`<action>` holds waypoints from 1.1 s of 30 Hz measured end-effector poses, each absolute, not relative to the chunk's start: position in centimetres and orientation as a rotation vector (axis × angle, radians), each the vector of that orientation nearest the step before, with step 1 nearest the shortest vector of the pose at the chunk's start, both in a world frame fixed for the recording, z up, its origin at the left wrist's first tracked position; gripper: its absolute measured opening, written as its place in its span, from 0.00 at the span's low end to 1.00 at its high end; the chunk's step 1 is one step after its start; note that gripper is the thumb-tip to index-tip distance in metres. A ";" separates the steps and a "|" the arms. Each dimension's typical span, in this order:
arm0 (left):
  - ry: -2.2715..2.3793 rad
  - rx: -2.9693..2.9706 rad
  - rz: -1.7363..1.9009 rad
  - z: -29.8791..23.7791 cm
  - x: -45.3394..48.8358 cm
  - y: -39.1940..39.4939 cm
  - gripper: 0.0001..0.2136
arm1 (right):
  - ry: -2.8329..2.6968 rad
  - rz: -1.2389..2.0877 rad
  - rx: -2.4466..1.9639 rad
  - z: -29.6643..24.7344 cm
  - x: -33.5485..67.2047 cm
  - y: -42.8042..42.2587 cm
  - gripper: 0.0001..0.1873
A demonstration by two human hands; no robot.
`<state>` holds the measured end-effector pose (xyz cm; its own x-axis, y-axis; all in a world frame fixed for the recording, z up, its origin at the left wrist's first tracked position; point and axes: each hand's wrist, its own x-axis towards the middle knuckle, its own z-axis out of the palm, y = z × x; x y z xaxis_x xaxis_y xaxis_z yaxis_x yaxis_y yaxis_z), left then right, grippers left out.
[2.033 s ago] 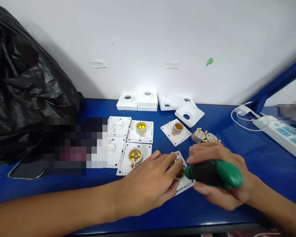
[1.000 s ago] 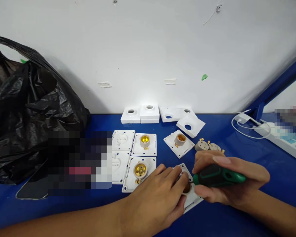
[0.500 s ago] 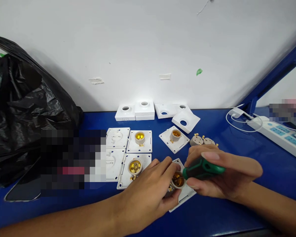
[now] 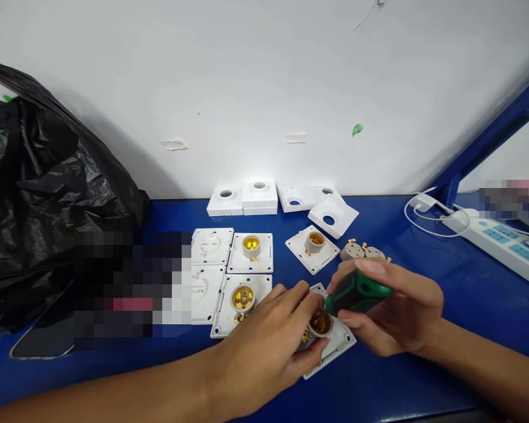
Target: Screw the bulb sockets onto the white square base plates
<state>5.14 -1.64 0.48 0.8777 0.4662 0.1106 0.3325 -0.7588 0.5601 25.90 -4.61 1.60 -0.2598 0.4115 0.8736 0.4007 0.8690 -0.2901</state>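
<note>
My left hand [image 4: 275, 343] is closed around a round lamp socket [image 4: 321, 322] with a brass-coloured inside, which sits on a square white base plate [image 4: 341, 341]. Between the fingers and thumb of my right hand [image 4: 397, 308] is a green and black screwdriver [image 4: 357, 294], tilted with its front end at the socket's mouth. Its tip is hidden. Just left of my left hand lies another plate with a socket [image 4: 243, 298]. Beyond my hands, a third plate [image 4: 300, 251] bears a socket, and loose sockets [image 4: 351, 251] lie beside it.
Square white covers [image 4: 260, 198] with round holes stand along the wall. Bare white plates [image 4: 211, 244] lie left of the socketed ones. A black plastic bag [image 4: 70, 170] fills the left side. A power strip [image 4: 502, 235] with a white cable is at the right.
My right hand and the screwdriver have shifted slightly left, and the wrist has turned. My left hand stays around the socket. More of the base plate's right corner shows.
</note>
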 end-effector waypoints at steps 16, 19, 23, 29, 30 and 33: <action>0.584 2.578 0.417 -0.1 5.1 -1.6 0.17 | -1.798 -0.009 -0.681 0.8 26.8 -4.5 0.41; 0.586 2.580 0.423 -0.2 5.1 -1.7 0.17 | -1.797 -0.058 -0.652 0.8 26.8 -4.5 0.41; 0.609 2.598 0.421 -0.3 5.2 -1.8 0.15 | -1.796 -0.064 -0.652 0.9 26.7 -4.4 0.40; 0.580 2.634 0.391 -0.2 5.0 -1.7 0.14 | -1.810 -0.059 -0.605 1.1 27.1 -4.6 0.43; 0.578 2.634 0.384 -0.2 5.0 -1.7 0.14 | -1.806 -0.045 -0.613 1.0 27.1 -4.7 0.44; 0.578 2.639 0.392 -0.1 5.0 -1.7 0.15 | -1.794 -0.009 -0.643 0.8 27.1 -4.8 0.44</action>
<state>5.00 -1.72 -0.13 0.8746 0.4498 0.1811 0.3350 -0.8305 0.4450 27.09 -4.76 0.83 -0.1778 0.4175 0.8911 0.4267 0.8487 -0.3125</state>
